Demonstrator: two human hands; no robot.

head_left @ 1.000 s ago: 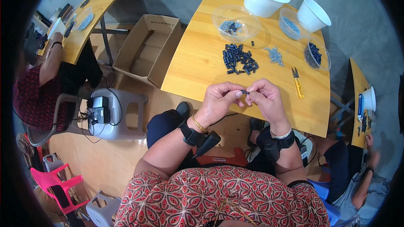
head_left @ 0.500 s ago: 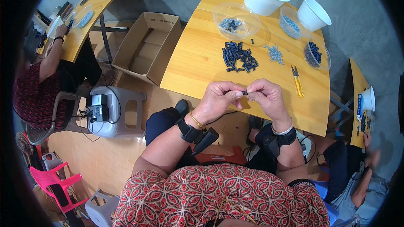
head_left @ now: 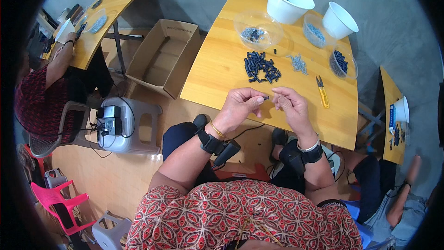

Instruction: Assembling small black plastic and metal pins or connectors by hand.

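My left hand [head_left: 240, 106] pinches a small black plastic piece [head_left: 266, 97] between thumb and forefinger, over the front edge of the table. My right hand [head_left: 292, 106] is just to the right of it, fingers loosely bent and apart, with nothing visible in them. Beyond my hands lies a pile of black cylindrical pieces [head_left: 254, 67]. To the right of that pile is a small heap of silvery screw-like parts [head_left: 298, 64]. Yellow-handled thread snips [head_left: 323, 92] rest on the table farther right, blades pointing away.
Clear bowls hold mixed parts [head_left: 253, 34], silvery parts [head_left: 315, 34] and black pieces [head_left: 340, 62]. White tubs [head_left: 289, 7] stand at the back of the wooden table [head_left: 208, 81]. A cardboard box [head_left: 164, 55] sits on the floor at left. Other people work at tables on both sides.
My right hand has come away from the black piece, and its fingers have parted. My left hand still holds the piece, its end now exposed. The view has shifted slightly.
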